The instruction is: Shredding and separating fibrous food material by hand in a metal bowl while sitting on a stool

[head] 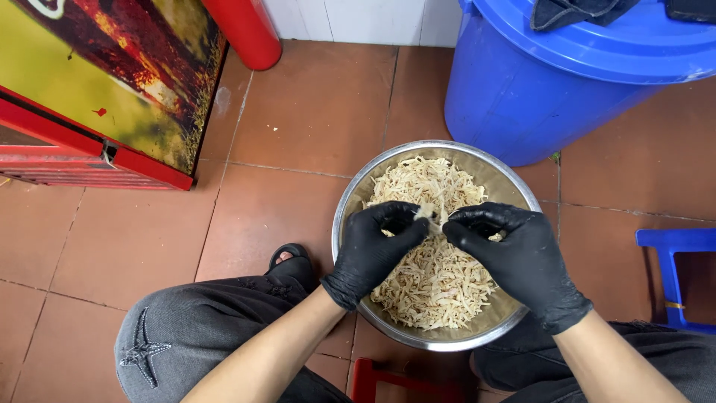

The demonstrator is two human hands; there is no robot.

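A round steel bowl (356, 190) sits on the floor between my knees, filled with pale shredded strips of food (436, 280). Both my hands wear black gloves and hover over the bowl's middle. My left hand (377, 246) and my right hand (514, 250) pinch the same small pale piece (428, 213) between their fingertips, thumbs nearly touching.
A big blue lidded barrel (537, 82) stands just behind the bowl, dark cloth on its lid. A red cabinet (97, 97) is at the left, a red cylinder (246, 30) behind it. A blue stool (675, 261) is at the right, a red stool (373, 380) under me.
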